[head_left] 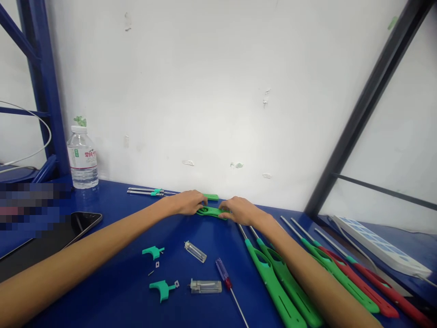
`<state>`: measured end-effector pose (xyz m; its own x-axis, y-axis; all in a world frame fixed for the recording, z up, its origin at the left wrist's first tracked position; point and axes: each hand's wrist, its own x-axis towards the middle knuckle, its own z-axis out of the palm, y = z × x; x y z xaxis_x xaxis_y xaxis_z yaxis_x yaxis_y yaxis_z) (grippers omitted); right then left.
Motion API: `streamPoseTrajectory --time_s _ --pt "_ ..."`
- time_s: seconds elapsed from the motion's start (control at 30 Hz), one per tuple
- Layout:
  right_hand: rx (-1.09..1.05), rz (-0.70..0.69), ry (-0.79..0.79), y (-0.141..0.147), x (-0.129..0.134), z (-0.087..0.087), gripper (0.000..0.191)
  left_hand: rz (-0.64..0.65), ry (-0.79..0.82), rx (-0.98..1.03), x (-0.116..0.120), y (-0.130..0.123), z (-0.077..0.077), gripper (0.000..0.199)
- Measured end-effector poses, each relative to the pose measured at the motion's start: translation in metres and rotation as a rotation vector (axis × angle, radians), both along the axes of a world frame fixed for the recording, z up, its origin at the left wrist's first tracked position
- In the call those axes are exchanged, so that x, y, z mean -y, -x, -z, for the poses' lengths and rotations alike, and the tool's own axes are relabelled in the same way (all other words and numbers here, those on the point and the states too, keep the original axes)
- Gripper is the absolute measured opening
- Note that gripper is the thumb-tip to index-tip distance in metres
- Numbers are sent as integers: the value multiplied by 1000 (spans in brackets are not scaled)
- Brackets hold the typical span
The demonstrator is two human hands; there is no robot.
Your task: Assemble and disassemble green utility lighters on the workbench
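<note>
Near the back edge of the blue table, a green lighter casing [212,212] lies between my two hands. My left hand [190,202] has its fingers closed on the casing's left end. On the right end, the thumb and fingers of my right hand [239,210] pinch it. Behind the hands lies another green handle piece [210,197], with metal tubes [145,192] to its left. Closer to me are two teal triggers [163,289], two clear fuel tanks [205,286] and a screwdriver [225,277] with a purple and red handle.
Green lighters [273,282] and red lighters [365,282] lie at the right, partly under my right forearm. A water bottle [83,159] and a dark phone [85,221] are at the left. A white power strip [382,243] lies far right. A wall stands behind the table.
</note>
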<state>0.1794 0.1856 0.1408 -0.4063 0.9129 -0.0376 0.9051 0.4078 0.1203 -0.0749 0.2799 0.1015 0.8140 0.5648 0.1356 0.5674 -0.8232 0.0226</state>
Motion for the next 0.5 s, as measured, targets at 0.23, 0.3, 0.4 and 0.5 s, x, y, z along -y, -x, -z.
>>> streamPoseTrajectory --time_s 0.23,0.3,0.4,0.5 --pt "13 0 -27 0 0 2 38 -18 129 -61 5 -5 -3 42" --pt "16 0 -28 1 0 2 38 -31 135 -69 3 -5 -3 42" --pt "23 1 -21 3 1 4 39 -42 139 -73 -1 -4 -1 42" --pt "24 7 -25 4 1 6 40 -46 143 -71 -4 -2 0 42"
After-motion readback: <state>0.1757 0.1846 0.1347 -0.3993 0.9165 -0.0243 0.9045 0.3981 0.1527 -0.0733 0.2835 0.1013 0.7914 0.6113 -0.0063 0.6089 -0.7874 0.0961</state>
